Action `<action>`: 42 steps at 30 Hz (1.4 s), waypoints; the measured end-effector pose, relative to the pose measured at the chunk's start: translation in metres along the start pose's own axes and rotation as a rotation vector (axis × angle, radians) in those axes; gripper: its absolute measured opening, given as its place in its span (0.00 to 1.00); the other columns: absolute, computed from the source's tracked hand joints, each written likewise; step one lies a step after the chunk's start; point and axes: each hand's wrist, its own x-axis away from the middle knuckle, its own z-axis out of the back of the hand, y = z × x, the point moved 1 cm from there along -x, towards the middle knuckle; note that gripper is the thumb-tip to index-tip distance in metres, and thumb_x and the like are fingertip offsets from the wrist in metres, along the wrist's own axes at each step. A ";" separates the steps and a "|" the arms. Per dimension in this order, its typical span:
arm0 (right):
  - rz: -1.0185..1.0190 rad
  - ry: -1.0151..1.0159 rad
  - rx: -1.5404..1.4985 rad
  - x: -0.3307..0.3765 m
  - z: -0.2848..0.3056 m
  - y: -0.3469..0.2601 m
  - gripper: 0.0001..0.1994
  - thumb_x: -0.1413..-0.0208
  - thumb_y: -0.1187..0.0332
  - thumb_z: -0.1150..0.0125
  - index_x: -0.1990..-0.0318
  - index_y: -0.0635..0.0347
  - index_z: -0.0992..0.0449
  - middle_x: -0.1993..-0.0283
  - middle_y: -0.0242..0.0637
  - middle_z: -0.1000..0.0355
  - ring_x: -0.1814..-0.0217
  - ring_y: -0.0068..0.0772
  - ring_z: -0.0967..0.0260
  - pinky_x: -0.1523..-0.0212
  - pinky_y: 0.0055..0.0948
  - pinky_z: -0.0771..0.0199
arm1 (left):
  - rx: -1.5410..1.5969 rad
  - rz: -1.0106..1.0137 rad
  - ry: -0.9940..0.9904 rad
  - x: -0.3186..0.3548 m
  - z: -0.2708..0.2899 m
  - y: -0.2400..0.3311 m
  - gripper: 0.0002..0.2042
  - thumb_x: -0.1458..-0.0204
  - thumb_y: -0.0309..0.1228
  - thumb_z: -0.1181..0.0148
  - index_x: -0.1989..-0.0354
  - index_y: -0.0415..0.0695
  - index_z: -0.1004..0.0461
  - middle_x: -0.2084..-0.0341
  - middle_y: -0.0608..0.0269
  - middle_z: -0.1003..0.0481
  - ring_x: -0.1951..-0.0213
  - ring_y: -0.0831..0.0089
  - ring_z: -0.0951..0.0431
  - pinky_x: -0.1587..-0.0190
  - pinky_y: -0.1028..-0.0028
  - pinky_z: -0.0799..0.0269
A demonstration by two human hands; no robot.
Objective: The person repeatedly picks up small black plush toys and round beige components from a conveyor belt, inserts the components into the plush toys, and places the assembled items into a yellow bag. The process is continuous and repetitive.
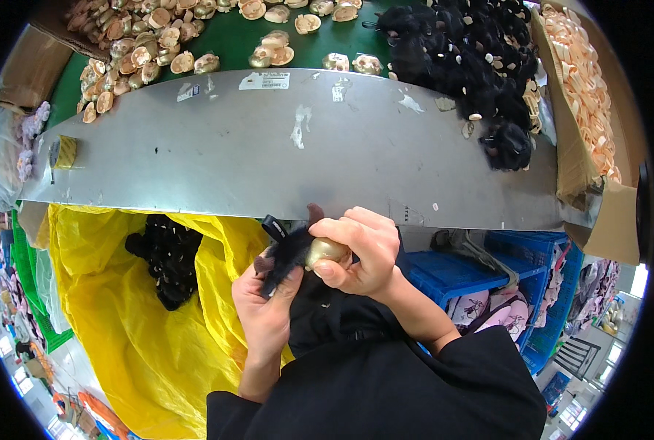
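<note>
At the table's near edge, my left hand (263,314) is closed on a small black furry plush piece (290,251), thumb pressed against its lower side. The plush has brown ear-like parts and a black loop or tag at its top. My right hand (371,253) is closed around a shiny gold rounded shell (324,252), with thumb and fingers on it. The shell is pressed against the plush's right side; whether it is inside the fur opening is hidden.
A grey metal table (231,161) spans the front. Behind lie many gold shells (143,55) and a heap of black plush pieces (466,55). At right stands a carton (565,110) of peach-coloured parts. A yellow bag (121,323) holding black plush hangs lower left; blue crates (444,275) stand lower right.
</note>
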 end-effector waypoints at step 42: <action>-0.801 -0.510 -1.140 -0.019 0.021 -0.019 0.23 0.51 0.64 0.23 0.50 0.62 0.25 0.52 0.34 0.34 0.46 0.30 0.37 0.43 0.31 0.35 | -0.280 -0.311 -0.303 -0.017 -0.003 0.037 0.10 0.46 0.25 0.33 0.60 0.39 0.29 0.55 0.58 0.31 0.57 0.77 0.31 0.53 0.79 0.35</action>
